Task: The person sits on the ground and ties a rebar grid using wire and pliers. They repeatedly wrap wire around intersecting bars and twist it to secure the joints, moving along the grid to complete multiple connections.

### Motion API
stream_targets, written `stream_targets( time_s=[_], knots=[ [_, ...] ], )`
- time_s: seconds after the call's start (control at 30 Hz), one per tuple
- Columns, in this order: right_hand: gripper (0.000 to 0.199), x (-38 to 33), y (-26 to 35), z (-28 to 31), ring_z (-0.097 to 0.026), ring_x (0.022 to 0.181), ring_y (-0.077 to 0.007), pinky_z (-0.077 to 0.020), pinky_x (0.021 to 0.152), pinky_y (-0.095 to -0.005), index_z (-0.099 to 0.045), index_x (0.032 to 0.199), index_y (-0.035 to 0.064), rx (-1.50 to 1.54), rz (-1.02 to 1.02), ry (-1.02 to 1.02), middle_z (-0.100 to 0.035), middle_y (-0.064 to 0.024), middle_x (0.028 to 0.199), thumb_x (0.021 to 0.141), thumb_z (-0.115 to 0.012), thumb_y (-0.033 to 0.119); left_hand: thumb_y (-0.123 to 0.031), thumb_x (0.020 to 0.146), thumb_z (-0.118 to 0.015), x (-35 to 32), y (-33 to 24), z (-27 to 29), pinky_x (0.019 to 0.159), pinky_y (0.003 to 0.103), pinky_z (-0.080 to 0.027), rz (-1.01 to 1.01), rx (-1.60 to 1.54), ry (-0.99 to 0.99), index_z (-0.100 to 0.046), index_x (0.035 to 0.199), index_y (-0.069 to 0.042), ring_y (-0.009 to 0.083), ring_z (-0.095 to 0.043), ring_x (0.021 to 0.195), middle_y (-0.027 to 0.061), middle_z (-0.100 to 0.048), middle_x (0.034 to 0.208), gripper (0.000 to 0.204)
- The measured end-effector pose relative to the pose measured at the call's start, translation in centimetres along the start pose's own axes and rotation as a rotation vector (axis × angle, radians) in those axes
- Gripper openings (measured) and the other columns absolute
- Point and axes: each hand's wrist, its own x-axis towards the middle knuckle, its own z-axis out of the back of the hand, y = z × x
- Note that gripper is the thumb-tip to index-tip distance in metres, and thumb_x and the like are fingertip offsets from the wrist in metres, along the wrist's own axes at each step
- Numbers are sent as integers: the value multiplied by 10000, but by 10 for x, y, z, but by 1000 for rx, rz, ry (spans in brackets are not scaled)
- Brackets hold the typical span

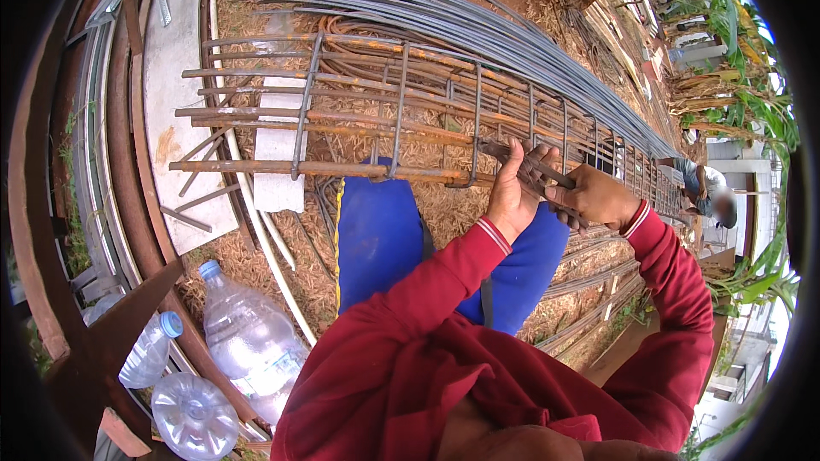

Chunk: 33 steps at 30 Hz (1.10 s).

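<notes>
Both of my hands are closed on a dark metal hand tool with long handles (555,176), which looks like pincers. My left hand (514,188) wraps round it near its head, thumb up. My right hand (600,196) makes a fist round the handle end. The tool's head meets the near edge of a rusty rebar cage (397,125), close to one of its square stirrups (476,124). Exactly what the jaws bite on is too small to tell. The cage runs from the left away to the far right, above my knees in blue trousers (384,222).
A bundle of grey rebar (444,13) lies beyond the cage. Large plastic bottles (243,324) stand at lower left, near a white pipe (275,265) and a pale board (175,77). Another person (705,181) is bent at the cage's far end. Dry straw covers the ground.
</notes>
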Motion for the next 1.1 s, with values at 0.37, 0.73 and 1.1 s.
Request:
stream_targets(
  time_s=[0.37, 0.73, 1.1],
  knots=[
    [376, 22, -68, -129, -529, 466, -116, -458, 424, -265, -604, 842, 6, 710, 114, -163, -596, -60, 659, 1045, -512, 309, -391, 976, -627, -8, -26, 51, 730, 334, -503, 189, 252, 86, -547, 863, -129, 80, -441, 568, -83, -388, 601, 296],
    [472, -2, -72, -66, -644, 566, -268, -527, 533, -371, -591, 1008, -40, -590, 604, -710, -656, -162, 757, 875, -718, 394, -412, 1010, -542, 14, 10, 13, 736, 344, -488, -87, 219, -170, -461, 832, -140, 123, -443, 609, -35, -419, 668, 335],
    [478, -6, -63, -47, -571, 512, -126, -448, 461, -233, -644, 873, -14, 514, -104, 64, -605, -61, 665, 996, -575, 442, -490, 941, -624, -16, -5, 28, 924, 406, -514, -14, 244, -122, -544, 979, -101, 248, -659, 980, 66, -635, 908, 399]
  ],
)
